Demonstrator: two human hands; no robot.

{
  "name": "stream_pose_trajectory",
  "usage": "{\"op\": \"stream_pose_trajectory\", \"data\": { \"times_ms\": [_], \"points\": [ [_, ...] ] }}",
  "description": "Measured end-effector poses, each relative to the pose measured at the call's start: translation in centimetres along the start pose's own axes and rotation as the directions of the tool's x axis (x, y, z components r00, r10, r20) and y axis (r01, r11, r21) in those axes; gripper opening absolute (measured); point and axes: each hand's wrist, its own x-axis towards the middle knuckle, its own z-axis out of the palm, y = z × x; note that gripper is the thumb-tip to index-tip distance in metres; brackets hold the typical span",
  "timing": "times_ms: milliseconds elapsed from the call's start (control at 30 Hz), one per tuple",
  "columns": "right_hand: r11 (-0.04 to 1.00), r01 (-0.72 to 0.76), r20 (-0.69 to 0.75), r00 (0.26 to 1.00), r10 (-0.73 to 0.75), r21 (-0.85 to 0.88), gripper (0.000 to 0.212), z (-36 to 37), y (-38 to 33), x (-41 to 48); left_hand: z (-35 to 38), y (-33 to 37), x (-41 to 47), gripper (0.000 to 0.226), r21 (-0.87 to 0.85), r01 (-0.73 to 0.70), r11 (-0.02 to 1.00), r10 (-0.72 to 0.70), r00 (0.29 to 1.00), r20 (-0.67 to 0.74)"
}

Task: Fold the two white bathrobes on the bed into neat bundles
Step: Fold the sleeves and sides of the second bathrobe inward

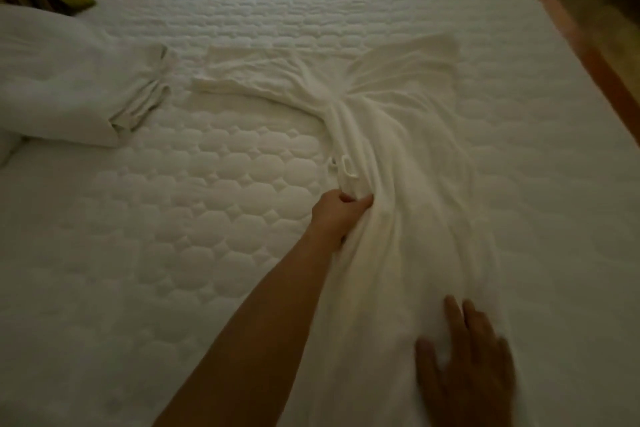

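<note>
Nearest, the right hand lies flat and released on the spread bathrobe. Just beyond, the left hand is clenched on a bunched fold of it. Open quilted bed stretches left. Farther, a second bathrobe, folded, rests by the pillows. Two bathrobes; the wooden bed edge runs right.

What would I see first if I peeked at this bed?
First, the big white bathrobe spread crumpled across the middle of the quilted bed. The left hand grips a bunched fold near its middle, while the right hand lies flat on it at the near edge. Far left, another bathrobe sits already folded by a white pillow.
</note>
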Motion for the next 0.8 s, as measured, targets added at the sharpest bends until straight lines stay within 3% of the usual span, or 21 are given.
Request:
{"op": "stream_pose_trajectory", "data": {
  "times_ms": [100, 200, 333, 367, 400, 467, 500, 567, 600, 667, 800],
  "points": [
    [0.999, 0.008, -0.021, 1.0, -0.009, -0.033, 0.066, 0.4, -0.2, -0.1, -0.1, 0.9, -0.1, 0.046, -0.126, 0.004, 0.992, 0.01, 0.994, 0.105],
    [0.998, 0.016, -0.047, 0.999, -0.018, -0.055, 0.065, 0.9, 0.0, -0.2, -0.1, 1.2, -0.8, 0.067, -0.202, -0.024, 0.979, 0.045, 0.994, 0.101],
    [0.997, 0.021, -0.096, 0.995, -0.028, -0.08, 0.063, 1.5, 0.3, -0.3, 1.2, 2.0, -2.0, 0.05, 0.048, -0.229, 0.972, 0.232, 0.971, -0.063],
    [0.997, 0.028, -0.101, 0.994, -0.036, -0.079, 0.063, 1.5, 0.2, -0.2, 0.9, 2.8, -2.5, 0.044, -0.061, -0.212, 0.975, 0.207, 0.976, -0.07],
    [0.997, 0.033, -0.102, 0.994, -0.04, -0.07, 0.063, 1.4, 0.1, -0.2, 0.2, 3.5, -2.6, 0.038, -0.277, -0.161, 0.947, 0.156, 0.987, -0.04],
    [0.998, 0.031, -0.098, 0.995, -0.036, -0.053, 0.062, 1.2, -0.1, 0.0, -1.5, 3.5, -2.7, 0.03, -0.56, -0.049, 0.827, 0.079, 0.997, 0.028],
    [0.998, 0.031, -0.094, 0.995, -0.035, -0.053, 0.061, 1.0, -0.2, 0.0, -2.5, 2.6, -2.5, 0.029, -0.505, -0.067, 0.861, 0.076, 0.997, -0.002],
    [0.997, 0.047, -0.088, 0.995, -0.053, -0.068, 0.06, 1.0, -0.3, 0.0, -4.0, -0.7, -1.4, 0.036, -0.147, -0.086, 0.985, 0.069, 0.991, -0.112],
    [0.996, 0.055, -0.087, 0.994, -0.061, -0.071, 0.06, 1.0, -0.3, 0.0, -4.6, -2.2, -0.9, 0.039, -0.021, -0.054, 0.998, 0.051, 0.99, -0.135],
    [0.996, 0.051, -0.088, 0.994, -0.057, -0.073, 0.059, 1.4, -0.2, 0.0, -4.8, -3.7, 0.2, 0.043, -0.035, -0.009, 0.999, 0.004, 0.99, -0.139],
    [0.993, 0.068, -0.076, 0.994, -0.076, -0.095, 0.06, 1.6, -0.2, -0.2, -3.2, -2.3, 1.0, 0.048, -0.064, -0.075, 0.995, 0.059, 0.973, -0.224]
  ]
}}
